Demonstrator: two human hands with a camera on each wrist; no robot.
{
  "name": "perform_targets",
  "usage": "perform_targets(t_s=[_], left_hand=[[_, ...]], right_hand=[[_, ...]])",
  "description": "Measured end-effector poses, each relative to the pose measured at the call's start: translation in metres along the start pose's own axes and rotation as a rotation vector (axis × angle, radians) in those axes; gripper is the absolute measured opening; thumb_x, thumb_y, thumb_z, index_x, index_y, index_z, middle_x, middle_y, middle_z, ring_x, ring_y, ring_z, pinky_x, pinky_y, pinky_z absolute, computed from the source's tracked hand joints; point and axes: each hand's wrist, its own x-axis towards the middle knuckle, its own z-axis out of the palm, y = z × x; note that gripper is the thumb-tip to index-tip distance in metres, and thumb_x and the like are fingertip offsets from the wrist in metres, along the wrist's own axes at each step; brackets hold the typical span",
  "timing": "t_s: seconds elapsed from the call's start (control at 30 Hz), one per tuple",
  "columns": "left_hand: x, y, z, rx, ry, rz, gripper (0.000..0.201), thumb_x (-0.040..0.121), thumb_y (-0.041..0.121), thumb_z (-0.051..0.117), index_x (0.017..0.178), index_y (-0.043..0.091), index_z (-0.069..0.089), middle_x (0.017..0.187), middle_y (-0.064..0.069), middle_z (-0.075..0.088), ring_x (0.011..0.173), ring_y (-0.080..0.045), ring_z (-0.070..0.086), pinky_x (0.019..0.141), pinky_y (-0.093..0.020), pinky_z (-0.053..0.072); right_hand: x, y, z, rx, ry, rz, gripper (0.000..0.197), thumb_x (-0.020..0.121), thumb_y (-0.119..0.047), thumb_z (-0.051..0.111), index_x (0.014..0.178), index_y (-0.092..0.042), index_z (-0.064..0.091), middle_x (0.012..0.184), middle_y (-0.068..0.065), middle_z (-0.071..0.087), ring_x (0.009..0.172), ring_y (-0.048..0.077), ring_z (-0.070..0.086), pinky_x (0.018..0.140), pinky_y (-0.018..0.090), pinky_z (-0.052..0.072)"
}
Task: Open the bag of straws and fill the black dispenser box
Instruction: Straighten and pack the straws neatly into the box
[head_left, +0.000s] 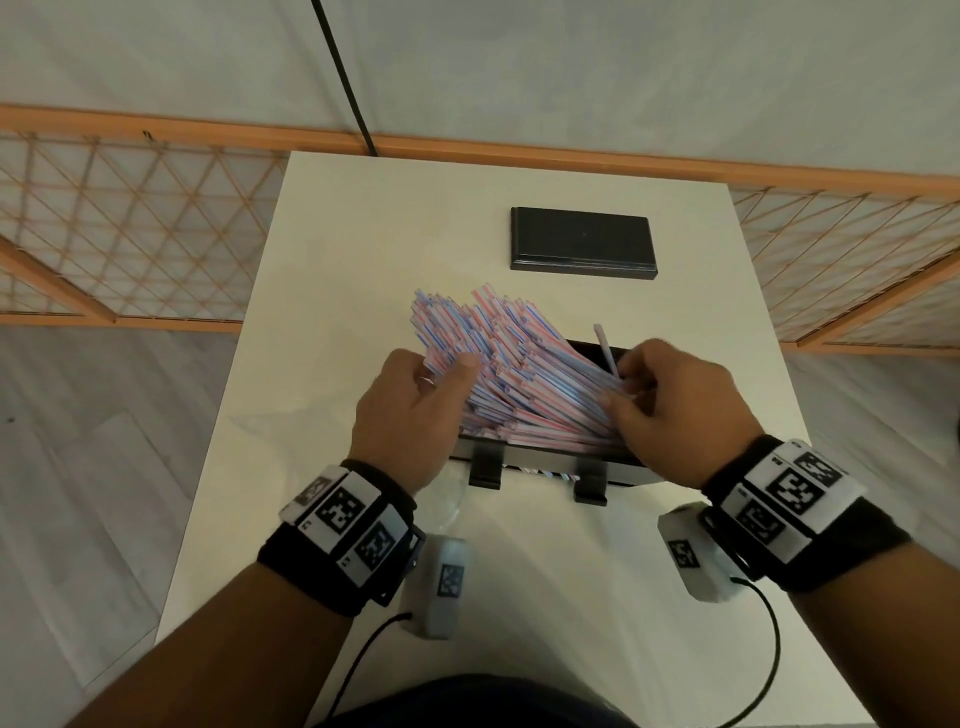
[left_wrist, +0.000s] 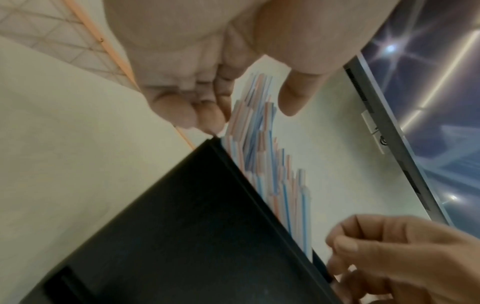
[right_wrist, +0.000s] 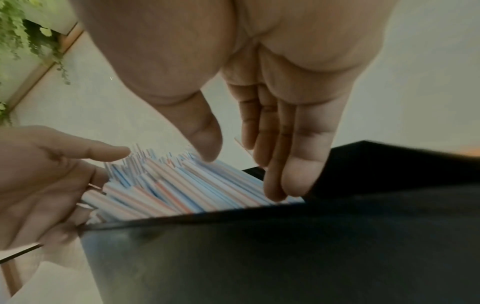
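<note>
The left hand (head_left: 410, 415) cups the raised left end of the straws (head_left: 509, 353), with the thumb over the top and the fingers curved beneath. The right hand (head_left: 675, 405), its fingers straight and together, presses their other end flat into the black dispenser box (right_wrist: 259, 257). The box stands mid-table (head_left: 363, 249), and a black lid (head_left: 582, 239) lies behind it.

Soft even light, faint shadows on table (head_left: 337, 249), fisheye edges, straws (left_wrist: 249, 131) blurry in wrist cams, starburst glare L wrist
</note>
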Motion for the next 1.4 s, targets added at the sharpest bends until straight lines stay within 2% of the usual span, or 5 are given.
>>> perform_targets(t_s=[0.2, 0.5, 0.73, 1.17, 1.4], left_hand=[[-0.001, 0.006, -0.005, 0.095, -0.029, 0.051, 0.059, 0.074, 0.075, 0.049, 0.072, 0.016, 0.055, 0.069, -0.005, 0.065, 0.072, -0.039, 0.067, 0.069, -0.06, 0.059], [-0.007, 0.014, -0.007, 0.18, -0.074, 0.066, 0.065, 0.096, 0.056, 0.051, 0.068, -0.003, 0.055, 0.066, -0.026, 0.062, 0.063, -0.046, 0.062, 0.067, -0.062, 0.056], [-0.005, 0.015, -0.001, 0.331, -0.107, 0.125, 0.067, 0.105, 0.04, 0.049, 0.052, 0.0, 0.045, 0.053, -0.021, 0.047, 0.049, -0.029, 0.04, 0.053, -0.036, 0.029], [-0.008, 0.008, 0.001, 0.209, -0.061, 0.131, 0.066, 0.106, 0.04, 0.048, 0.065, -0.01, 0.058, 0.068, -0.029, 0.064, 0.065, -0.043, 0.057, 0.063, -0.047, 0.045], [-0.01, 0.003, 0.001, 0.091, 0.014, 0.042, 0.04, 0.096, 0.05, 0.06, 0.082, 0.016, 0.045, 0.074, 0.001, 0.053, 0.066, -0.017, 0.05, 0.059, -0.031, 0.035]], right_hand=[[-0.017, 0.009, 0.016, -0.033, -0.328, -0.091, 0.045, 0.084, -0.064, 0.053, 0.077, -0.021, 0.064, 0.065, -0.006, 0.06, 0.061, 0.005, 0.054, 0.058, 0.021, 0.038], [-0.013, -0.005, 0.041, -0.009, -0.348, -0.243, 0.053, 0.084, -0.071, 0.042, 0.113, -0.03, 0.061, 0.094, -0.01, 0.063, 0.09, 0.012, 0.059, 0.077, 0.027, 0.046], [-0.004, -0.02, 0.049, -0.003, -0.44, -0.183, 0.044, 0.087, -0.066, 0.05, 0.113, -0.031, 0.056, 0.095, -0.008, 0.063, 0.089, 0.016, 0.061, 0.077, 0.031, 0.049], [0.015, -0.042, 0.04, 0.006, -0.638, 0.026, 0.046, 0.083, -0.07, 0.056, 0.103, -0.029, 0.064, 0.088, -0.006, 0.065, 0.083, 0.016, 0.063, 0.081, 0.033, 0.053], [0.029, -0.055, 0.032, -0.016, -0.802, 0.038, 0.043, 0.084, -0.063, 0.06, 0.107, -0.026, 0.064, 0.092, -0.003, 0.068, 0.084, 0.014, 0.065, 0.085, 0.034, 0.054]])
